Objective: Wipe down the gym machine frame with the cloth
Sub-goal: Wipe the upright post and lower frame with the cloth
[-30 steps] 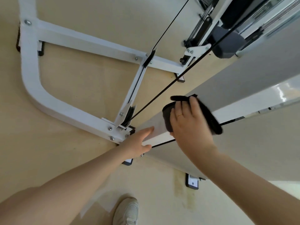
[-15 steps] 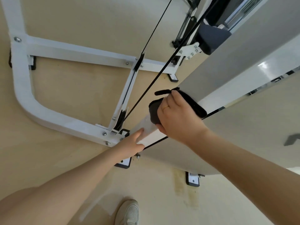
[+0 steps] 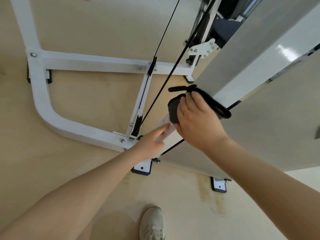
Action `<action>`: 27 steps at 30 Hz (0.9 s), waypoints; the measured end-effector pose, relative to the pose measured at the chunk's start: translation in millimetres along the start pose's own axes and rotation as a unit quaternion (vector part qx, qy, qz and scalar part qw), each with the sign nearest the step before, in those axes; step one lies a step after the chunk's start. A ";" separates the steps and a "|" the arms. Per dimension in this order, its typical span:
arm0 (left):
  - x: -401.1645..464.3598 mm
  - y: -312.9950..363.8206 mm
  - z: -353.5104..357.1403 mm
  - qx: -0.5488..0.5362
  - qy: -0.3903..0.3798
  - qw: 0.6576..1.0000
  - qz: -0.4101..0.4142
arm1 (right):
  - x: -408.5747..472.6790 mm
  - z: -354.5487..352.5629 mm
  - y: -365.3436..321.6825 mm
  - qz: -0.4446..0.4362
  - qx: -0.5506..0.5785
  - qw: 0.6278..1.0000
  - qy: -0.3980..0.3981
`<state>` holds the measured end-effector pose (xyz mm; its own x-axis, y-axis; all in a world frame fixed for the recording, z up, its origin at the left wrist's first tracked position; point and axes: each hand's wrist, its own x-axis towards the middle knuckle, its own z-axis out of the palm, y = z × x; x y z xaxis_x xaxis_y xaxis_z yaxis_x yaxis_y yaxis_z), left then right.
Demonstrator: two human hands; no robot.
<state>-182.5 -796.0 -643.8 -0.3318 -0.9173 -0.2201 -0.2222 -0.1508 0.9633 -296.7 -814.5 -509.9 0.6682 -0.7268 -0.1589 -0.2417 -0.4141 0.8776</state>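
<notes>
Head view: dark cloth [image 3: 173,110] under right hand [image 3: 199,120] fingers [image 3: 194,99], against white frame [image 3: 230,94].

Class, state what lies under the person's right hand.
The dark cloth lies under the right hand, against the white frame post. The post's surface beneath the cloth is covered.
</notes>
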 end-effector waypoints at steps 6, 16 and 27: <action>-1.8 -65.2 -18.0 0.120 0.080 0.986 -0.080 | 14.9 42.5 -103.5 -0.082 -0.053 0.994 -0.054; 22.2 -174.1 -37.7 0.469 0.022 0.874 -0.127 | 46.7 103.1 -235.0 -0.204 -0.115 0.969 -0.083; 24.5 -149.4 -31.9 0.432 -0.016 0.878 -0.203 | 21.1 75.2 -149.7 -0.161 -0.039 0.986 -0.005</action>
<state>-128.1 -807.7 -788.1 -0.0860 -0.8398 -0.5360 -0.9368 -0.1150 0.3305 -299.3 -809.1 -678.6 0.6950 -0.5690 -0.4395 0.0373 -0.5819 0.8124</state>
